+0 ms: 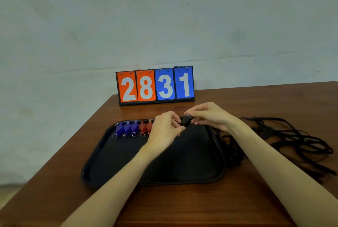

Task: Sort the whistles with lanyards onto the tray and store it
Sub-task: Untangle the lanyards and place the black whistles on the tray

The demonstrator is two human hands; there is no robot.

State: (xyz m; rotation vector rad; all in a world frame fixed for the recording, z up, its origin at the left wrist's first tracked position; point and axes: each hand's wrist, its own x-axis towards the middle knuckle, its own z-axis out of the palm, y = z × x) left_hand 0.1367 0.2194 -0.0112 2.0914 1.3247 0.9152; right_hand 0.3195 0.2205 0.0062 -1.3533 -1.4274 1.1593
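Over the far edge of the black tray (128, 161), both hands meet on a black whistle (185, 121). Right hand (210, 116) pinches the whistle body from above with curled fingers; left hand (167, 129) has its fingertips closed at the whistle's split ring (183, 126), probably steadying or working the ring, though whether a lanyard is attached there cannot be told. Along the tray's far rim sit three blue whistles (127, 128) and, just right of them, red whistles (145, 127), rings toward the person: grouped by colour, so the black one likely goes next in the row. Black lanyards (285, 139) lie in a loose tangle on the wooden table (256, 98) to the right of the tray, some strands touching its right rim. Behind the tray stands a flip scoreboard (155, 85) reading 28 on orange cards, 31 on blue. No brand marks legible.
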